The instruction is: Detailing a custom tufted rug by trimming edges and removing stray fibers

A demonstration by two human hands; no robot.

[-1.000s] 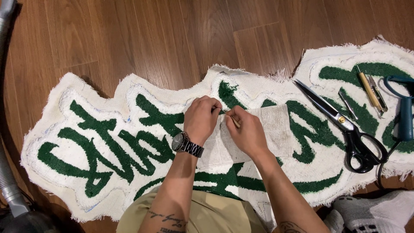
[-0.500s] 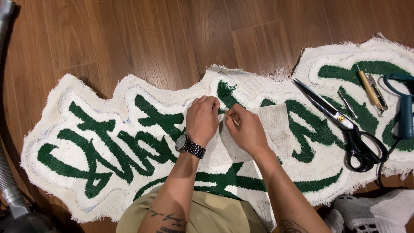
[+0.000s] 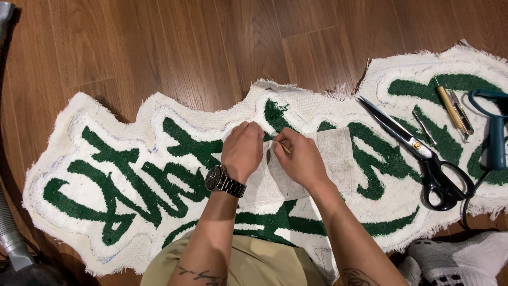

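Note:
A long white tufted rug (image 3: 132, 175) with green lettering lies face up on the wooden floor. Near its middle, a flap of its pale backing cloth (image 3: 338, 159) is folded over the pile. My left hand (image 3: 242, 150), with a dark wristwatch (image 3: 225, 181), presses its fingers on the rug at the fold's upper edge. My right hand (image 3: 301, 159) pinches a thin light-coloured tool (image 3: 284, 148) against the same spot, right beside the left fingers. What lies under the fingertips is hidden.
Large black-handled scissors (image 3: 418, 151) lie on the rug to the right, with small tweezers (image 3: 424, 127), a yellow-handled tool (image 3: 450, 108) and a blue-handled tool (image 3: 495, 137) beyond. A vacuum hose (image 3: 10, 233) runs along the left edge. My socked foot (image 3: 460, 259) rests at bottom right.
Both hands stay at the same spot on the rug; the fingers have shifted only slightly. The rug and the tools have not moved.

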